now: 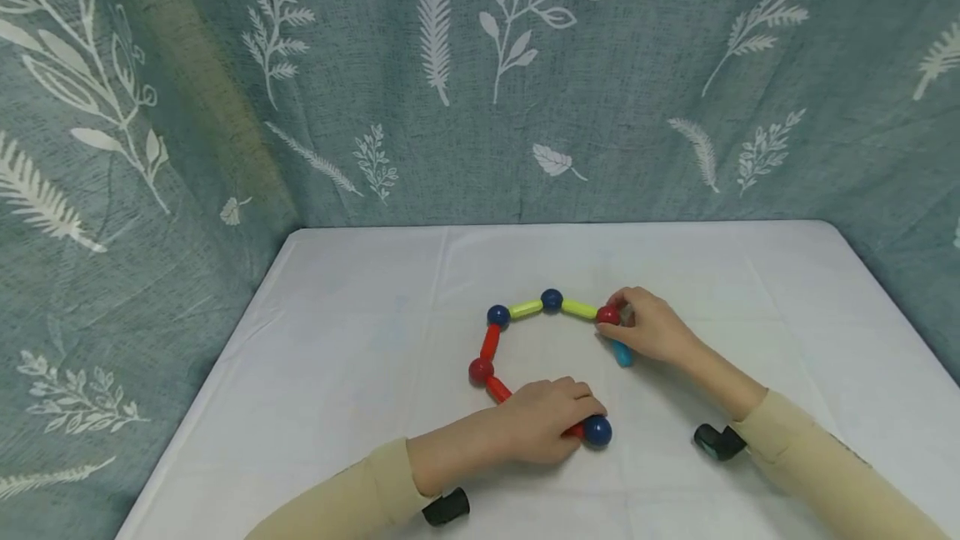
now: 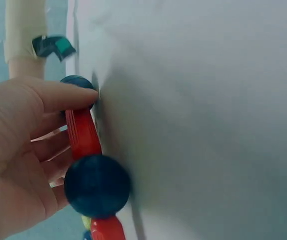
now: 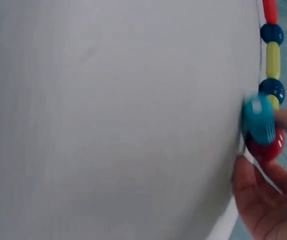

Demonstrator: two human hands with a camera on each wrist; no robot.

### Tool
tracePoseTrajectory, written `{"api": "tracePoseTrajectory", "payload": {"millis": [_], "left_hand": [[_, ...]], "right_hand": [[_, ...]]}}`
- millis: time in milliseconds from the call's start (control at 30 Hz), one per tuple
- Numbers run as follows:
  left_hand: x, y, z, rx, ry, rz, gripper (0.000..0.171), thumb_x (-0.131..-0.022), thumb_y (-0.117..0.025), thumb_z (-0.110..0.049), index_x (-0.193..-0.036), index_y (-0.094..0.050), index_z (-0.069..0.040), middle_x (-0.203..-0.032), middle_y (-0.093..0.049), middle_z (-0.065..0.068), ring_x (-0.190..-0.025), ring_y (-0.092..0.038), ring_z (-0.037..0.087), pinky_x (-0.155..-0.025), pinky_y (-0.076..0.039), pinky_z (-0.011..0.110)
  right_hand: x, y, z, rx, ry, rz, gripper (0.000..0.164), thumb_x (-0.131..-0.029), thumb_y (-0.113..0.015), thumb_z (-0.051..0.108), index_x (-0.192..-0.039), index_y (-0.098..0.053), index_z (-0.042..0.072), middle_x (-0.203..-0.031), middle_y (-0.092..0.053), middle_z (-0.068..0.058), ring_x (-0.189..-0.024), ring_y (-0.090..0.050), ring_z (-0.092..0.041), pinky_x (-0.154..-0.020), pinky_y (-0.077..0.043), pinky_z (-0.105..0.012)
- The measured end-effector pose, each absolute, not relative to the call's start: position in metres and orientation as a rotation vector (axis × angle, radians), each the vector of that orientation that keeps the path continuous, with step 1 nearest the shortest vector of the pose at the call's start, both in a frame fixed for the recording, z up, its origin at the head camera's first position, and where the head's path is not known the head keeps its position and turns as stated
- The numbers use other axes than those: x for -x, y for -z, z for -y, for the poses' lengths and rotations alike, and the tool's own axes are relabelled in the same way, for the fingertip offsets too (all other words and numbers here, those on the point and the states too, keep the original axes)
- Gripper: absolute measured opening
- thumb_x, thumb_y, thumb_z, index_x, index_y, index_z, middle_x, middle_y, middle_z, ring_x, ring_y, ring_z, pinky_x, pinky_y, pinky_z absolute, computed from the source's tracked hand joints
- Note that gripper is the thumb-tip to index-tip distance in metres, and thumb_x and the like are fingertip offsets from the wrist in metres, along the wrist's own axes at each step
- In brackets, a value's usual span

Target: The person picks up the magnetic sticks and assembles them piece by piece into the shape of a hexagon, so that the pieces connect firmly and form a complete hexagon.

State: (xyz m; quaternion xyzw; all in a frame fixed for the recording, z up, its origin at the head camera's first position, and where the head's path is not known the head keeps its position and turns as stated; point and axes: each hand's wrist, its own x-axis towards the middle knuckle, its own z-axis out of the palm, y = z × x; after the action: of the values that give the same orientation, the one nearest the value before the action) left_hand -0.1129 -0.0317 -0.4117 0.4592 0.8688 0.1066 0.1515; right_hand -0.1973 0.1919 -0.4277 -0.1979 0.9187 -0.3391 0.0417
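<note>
A chain of toy rods and balls curves over the white-covered table. My left hand (image 1: 542,419) grips its near end, thumb and fingers about a red rod (image 2: 84,132) beside the end blue ball (image 1: 597,431). Another blue ball (image 2: 97,186) is under that palm, hidden in the head view. At the other end, my right hand (image 1: 660,327) pinches a red ball (image 1: 608,315). A light-blue rod (image 1: 622,353) is joined to it and points toward the near side. Between the hands run yellow-green rods (image 1: 579,309), blue balls (image 1: 551,300), red rods (image 1: 490,342) and a red ball (image 1: 481,371).
The white tablecloth (image 1: 360,315) spreads around the chain on all sides. Behind the table and along its left and right hangs a teal curtain (image 1: 480,148) with white leaf prints. Black wrist cameras (image 1: 447,507) sit at both sleeves.
</note>
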Motion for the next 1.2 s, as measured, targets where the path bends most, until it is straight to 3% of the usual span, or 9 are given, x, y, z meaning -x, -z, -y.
{"api": "tracePoseTrajectory", "payload": {"millis": [100,233,533,900,1067,1200], "left_hand": [[0.115,0.414,0.037,-1.209,-0.438,-2.497,0.041,-0.087,-0.072,-0.04,-0.122,-0.064,-0.02,-0.11,-0.06,-0.008,-0.095,-0.052,0.002,-0.075,-0.044,0.017],[0.114,0.42,0.038,-1.055,-0.595,-2.514,0.044,-0.086,-0.07,-0.051,-0.116,-0.066,-0.019,-0.1,-0.06,-0.012,-0.086,-0.052,0.0,-0.069,-0.043,0.017],[0.118,0.43,0.033,-0.772,-0.786,-2.681,0.039,-0.087,-0.068,-0.044,-0.111,-0.066,-0.013,-0.086,-0.059,-0.01,-0.071,-0.051,0.003,-0.062,-0.043,0.018],[0.125,0.432,0.027,-0.799,-0.87,-2.7,0.033,-0.086,-0.071,-0.04,-0.105,-0.067,-0.013,-0.077,-0.052,-0.012,-0.067,-0.048,0.002,-0.055,-0.038,0.018],[0.128,0.431,0.031,-0.823,-0.881,-2.682,0.036,-0.086,-0.071,-0.044,-0.106,-0.068,-0.014,-0.08,-0.055,-0.013,-0.069,-0.049,0.001,-0.057,-0.039,0.017],[0.139,0.424,0.044,-0.84,-0.844,-2.8,0.038,-0.089,-0.068,-0.044,-0.111,-0.069,-0.013,-0.093,-0.063,-0.006,-0.083,-0.055,0.006,-0.067,-0.046,0.02]], "right_hand": [[0.198,0.426,-0.204,0.868,0.966,-2.773,0.032,-0.091,-0.067,0.013,-0.121,-0.059,0.005,-0.122,-0.055,-0.014,-0.098,-0.055,-0.024,-0.077,-0.049,-0.039],[0.198,0.424,-0.215,1.257,0.77,-2.722,0.037,-0.087,-0.063,-0.001,-0.118,-0.065,0.017,-0.141,-0.046,-0.013,-0.129,-0.039,-0.033,-0.095,-0.042,-0.054],[0.194,0.428,-0.207,1.308,0.767,-2.695,0.024,-0.084,-0.074,0.007,-0.104,-0.07,0.02,-0.122,-0.052,-0.01,-0.109,-0.049,-0.023,-0.09,-0.044,-0.043],[0.18,0.43,-0.204,1.29,0.929,-2.591,0.027,-0.084,-0.073,0.002,-0.103,-0.069,0.021,-0.126,-0.049,-0.011,-0.108,-0.048,-0.021,-0.088,-0.045,-0.039],[0.179,0.431,-0.205,1.223,0.944,-2.594,0.036,-0.082,-0.065,-0.005,-0.108,-0.068,0.02,-0.13,-0.048,-0.009,-0.111,-0.05,-0.02,-0.091,-0.045,-0.041],[0.179,0.431,-0.202,1.113,1.018,-2.62,0.034,-0.09,-0.06,-0.001,-0.122,-0.062,0.011,-0.127,-0.053,-0.008,-0.106,-0.055,-0.018,-0.085,-0.05,-0.036]]}}
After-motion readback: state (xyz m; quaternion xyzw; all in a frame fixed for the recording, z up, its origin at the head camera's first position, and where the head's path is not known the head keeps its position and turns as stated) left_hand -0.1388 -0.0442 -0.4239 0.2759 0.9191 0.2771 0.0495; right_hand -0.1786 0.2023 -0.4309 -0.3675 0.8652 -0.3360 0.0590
